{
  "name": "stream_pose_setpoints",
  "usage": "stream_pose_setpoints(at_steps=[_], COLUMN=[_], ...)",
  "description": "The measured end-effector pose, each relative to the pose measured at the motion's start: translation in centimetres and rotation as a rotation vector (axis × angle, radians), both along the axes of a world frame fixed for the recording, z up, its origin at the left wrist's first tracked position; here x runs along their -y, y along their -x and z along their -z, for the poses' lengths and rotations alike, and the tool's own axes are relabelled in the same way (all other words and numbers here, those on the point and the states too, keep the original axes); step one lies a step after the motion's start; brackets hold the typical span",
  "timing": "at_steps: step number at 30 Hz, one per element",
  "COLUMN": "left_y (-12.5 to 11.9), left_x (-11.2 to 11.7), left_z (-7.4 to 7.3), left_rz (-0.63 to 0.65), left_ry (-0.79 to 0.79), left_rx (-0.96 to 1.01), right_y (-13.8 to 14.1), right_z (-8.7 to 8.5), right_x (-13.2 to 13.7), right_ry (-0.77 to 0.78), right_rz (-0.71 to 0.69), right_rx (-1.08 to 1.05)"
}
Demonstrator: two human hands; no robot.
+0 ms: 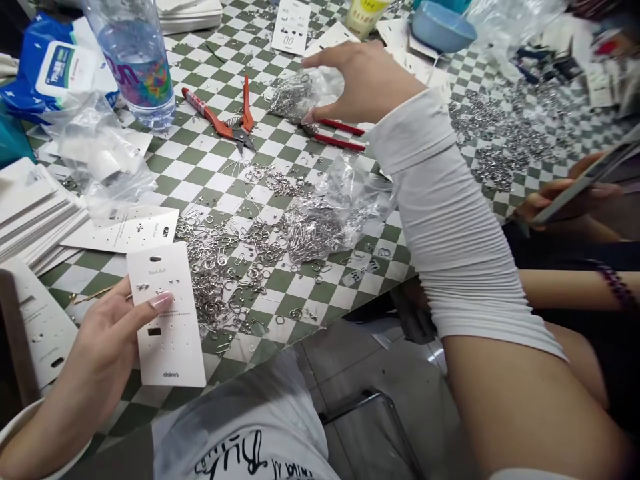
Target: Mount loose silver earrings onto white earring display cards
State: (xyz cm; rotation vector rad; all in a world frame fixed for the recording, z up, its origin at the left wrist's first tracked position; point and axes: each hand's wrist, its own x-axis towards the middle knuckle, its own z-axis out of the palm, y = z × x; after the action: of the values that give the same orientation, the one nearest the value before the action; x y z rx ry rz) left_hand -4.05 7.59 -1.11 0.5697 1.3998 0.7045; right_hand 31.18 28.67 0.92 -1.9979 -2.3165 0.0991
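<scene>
My left hand [107, 337] holds a white earring card [165, 313] by its left edge, thumb pressed on its face, low over the green-and-white checked table [200, 160]. My right hand [363, 80], arm in a white ribbed sleeve, reaches far across the table. Its fingers curve round a clear plastic bag of small metal rings [300, 93], fingertips touching the bag. A heap of loose silver rings and hooks [230, 267] lies just right of the card. Another clear bag of metal parts [330, 213] rests under my right forearm.
Red-handled pliers [220, 120] and a second red-handled tool [340, 133] lie mid-table. A water bottle [135, 60] stands at the back left beside a blue tissue pack [55, 67]. Stacked white cards [30, 213] sit left. Another person's hand with a phone [575, 193] is at the right.
</scene>
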Motion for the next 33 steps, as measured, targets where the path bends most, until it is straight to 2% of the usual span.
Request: stream_pose_setpoints(at_steps=[4, 9, 14, 18, 23, 25, 27, 29, 31, 33], left_y=[0.1, 0.0, -0.3, -0.2, 0.0, -0.1, -0.4, -0.6, -0.6, -0.6], left_x=[0.1, 0.4, 0.4, 0.4, 0.5, 0.4, 0.3, 0.2, 0.1, 0.2], left_z=[-0.1, -0.4, -0.6, -0.2, 0.1, 0.0, -0.2, -0.5, -0.7, -0.9], left_rz=[0.0, 0.022, 0.033, 0.045, -0.01, -0.034, -0.026, 0.01, 0.045, 0.057], left_ry=[-0.004, -0.002, -0.025, -0.062, -0.042, -0.035, -0.015, 0.018, 0.037, 0.041], left_rx=[-0.004, 0.006, 0.034, 0.038, -0.001, -0.006, -0.004, -0.002, -0.007, -0.016], right_y=[-0.4, -0.7, -0.7, -0.5, 1.7, 3.4, 5.2, 6.9, 8.5, 10.0], right_z=[0.8, 1.5, 1.6, 0.4, -2.9, -3.7, -3.8, -3.0, -1.7, -0.2], right_x=[-0.4, -0.4, -0.4, -0.1, 2.6, 4.1, 5.7, 7.3, 9.1, 11.0], right_ry=[0.077, 0.096, 0.133, 0.211, 0.207, 0.198, 0.244, 0.327, 0.459, 0.461], right_rz=[-0.025, -0.024, -0.011, 0.006, 0.033, -0.044, -0.208, -0.372, -0.477, -0.643], right_rx=[-0.037, -0.081, -0.049, 0.026, 0.089, 0.078, 0.05, 0.041, 0.034, -0.059])
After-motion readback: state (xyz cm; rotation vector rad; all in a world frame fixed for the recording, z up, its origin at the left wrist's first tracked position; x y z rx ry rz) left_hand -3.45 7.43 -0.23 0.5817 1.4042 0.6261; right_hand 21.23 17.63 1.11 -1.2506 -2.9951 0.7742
